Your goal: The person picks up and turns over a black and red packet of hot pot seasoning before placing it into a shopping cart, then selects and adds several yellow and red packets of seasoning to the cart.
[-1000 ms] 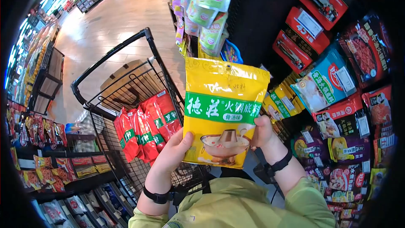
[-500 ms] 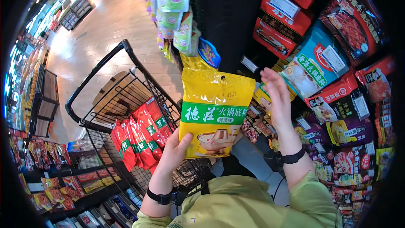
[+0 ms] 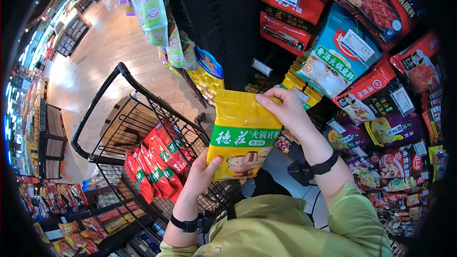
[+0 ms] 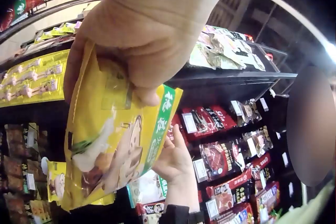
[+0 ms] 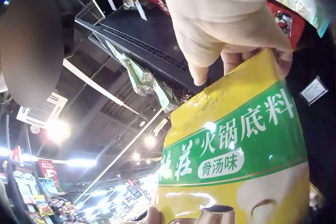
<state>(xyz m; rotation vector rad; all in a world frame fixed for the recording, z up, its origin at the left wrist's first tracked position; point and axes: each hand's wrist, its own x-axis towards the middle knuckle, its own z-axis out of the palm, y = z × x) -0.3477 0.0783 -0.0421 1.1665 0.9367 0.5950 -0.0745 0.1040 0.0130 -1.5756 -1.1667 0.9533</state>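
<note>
A yellow packet with a green band is held upright in front of the body, its printed face toward the head camera. My left hand grips its lower left edge, thumb on the front; the left wrist view shows this hand pinching the yellow packet. At the top right corner my right hand pinches the packet, thumb in front and fingers behind. In the right wrist view, the right hand is at the upper edge of the packet.
A black wire cart stands on the left, with several red packets and a cardboard piece in it. Shelves on the right hold a teal packet, red packets and price tags. Green pouches hang ahead.
My right hand let go of the packet's lower right side, moved away, and came back to pinch its top right corner. The view has shifted to the right; the left hand keeps its grip.
</note>
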